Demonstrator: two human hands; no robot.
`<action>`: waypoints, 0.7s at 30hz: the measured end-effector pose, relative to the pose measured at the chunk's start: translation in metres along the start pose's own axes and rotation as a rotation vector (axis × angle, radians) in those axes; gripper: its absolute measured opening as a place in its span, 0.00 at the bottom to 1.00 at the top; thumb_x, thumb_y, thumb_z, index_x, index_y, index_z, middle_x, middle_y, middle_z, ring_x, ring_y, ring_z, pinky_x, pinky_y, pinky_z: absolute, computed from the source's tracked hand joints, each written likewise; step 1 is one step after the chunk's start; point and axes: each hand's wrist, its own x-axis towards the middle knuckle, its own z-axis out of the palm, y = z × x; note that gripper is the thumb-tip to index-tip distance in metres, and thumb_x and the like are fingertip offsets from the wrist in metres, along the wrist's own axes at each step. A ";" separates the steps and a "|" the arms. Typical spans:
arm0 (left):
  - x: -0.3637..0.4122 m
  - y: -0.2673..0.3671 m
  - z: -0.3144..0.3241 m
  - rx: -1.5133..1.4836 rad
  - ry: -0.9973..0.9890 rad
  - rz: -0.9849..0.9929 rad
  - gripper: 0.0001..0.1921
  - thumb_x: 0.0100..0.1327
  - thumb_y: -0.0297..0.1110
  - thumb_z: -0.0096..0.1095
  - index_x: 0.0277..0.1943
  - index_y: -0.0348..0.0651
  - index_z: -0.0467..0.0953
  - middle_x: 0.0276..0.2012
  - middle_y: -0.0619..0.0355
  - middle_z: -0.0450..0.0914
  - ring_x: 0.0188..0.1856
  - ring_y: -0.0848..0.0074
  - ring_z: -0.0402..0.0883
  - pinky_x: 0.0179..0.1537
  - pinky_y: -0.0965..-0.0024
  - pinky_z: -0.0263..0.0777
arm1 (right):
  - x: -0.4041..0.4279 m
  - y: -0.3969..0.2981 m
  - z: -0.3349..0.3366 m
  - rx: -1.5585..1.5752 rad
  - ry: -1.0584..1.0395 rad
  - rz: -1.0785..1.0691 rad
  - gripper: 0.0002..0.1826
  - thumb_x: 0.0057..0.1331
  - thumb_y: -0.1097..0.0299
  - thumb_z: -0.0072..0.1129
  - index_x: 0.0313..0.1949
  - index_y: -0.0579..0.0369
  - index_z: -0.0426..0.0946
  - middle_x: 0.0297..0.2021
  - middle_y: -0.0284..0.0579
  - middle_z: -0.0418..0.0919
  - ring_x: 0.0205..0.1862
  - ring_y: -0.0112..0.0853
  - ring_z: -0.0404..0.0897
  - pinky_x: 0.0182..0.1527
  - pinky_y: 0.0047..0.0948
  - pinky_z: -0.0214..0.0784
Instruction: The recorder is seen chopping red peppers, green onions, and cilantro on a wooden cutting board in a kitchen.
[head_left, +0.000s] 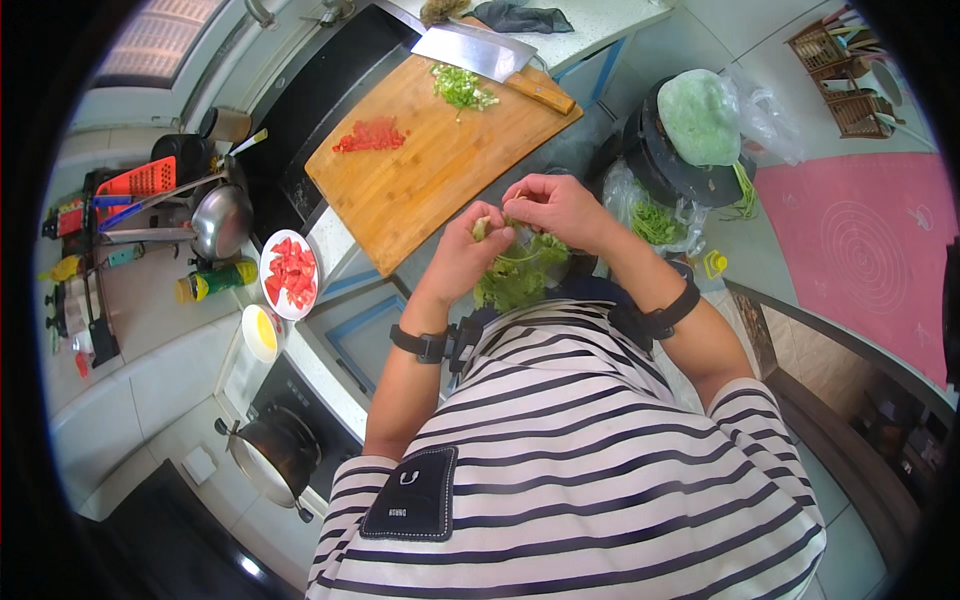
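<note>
My left hand grips the pale stem end of a bunch of leafy greens, whose leaves hang down in front of my shirt. Close to its right, my right hand pinches a small pale piece of stem between thumb and fingers. Just beyond both hands lies a wooden cutting board with chopped red pepper and chopped green onion on it. A cleaver rests across the board's far end, its wooden handle to the right.
Left are a plate of cut tomatoes, a bowl with yellow liquid, a ladle and a pot on the stove. Right are a winter melon on a dark round lid, a bag of greens and a pink mat.
</note>
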 end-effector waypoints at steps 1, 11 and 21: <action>-0.001 -0.001 -0.002 0.000 0.001 -0.001 0.06 0.64 0.28 0.58 0.35 0.46 0.67 0.35 0.64 0.77 0.27 0.89 0.64 0.25 0.85 0.59 | 0.000 -0.001 -0.002 -0.102 0.041 -0.010 0.11 0.63 0.66 0.60 0.37 0.63 0.76 0.26 0.34 0.78 0.26 0.19 0.73 0.29 0.21 0.66; 0.001 0.002 -0.013 -0.049 -0.079 0.111 0.04 0.63 0.25 0.57 0.40 0.43 0.75 0.57 0.62 0.66 0.35 0.86 0.68 0.34 0.81 0.65 | 0.005 0.000 -0.002 -0.565 0.161 -0.150 0.10 0.59 0.65 0.59 0.37 0.58 0.81 0.29 0.43 0.82 0.29 0.28 0.79 0.35 0.26 0.71; 0.003 -0.007 -0.001 0.110 -0.179 0.006 0.08 0.67 0.32 0.55 0.46 0.40 0.75 0.36 0.67 0.73 0.31 0.85 0.68 0.32 0.80 0.65 | 0.007 0.006 0.002 -0.289 0.143 -0.090 0.14 0.59 0.64 0.60 0.40 0.60 0.79 0.30 0.43 0.82 0.29 0.24 0.78 0.33 0.23 0.71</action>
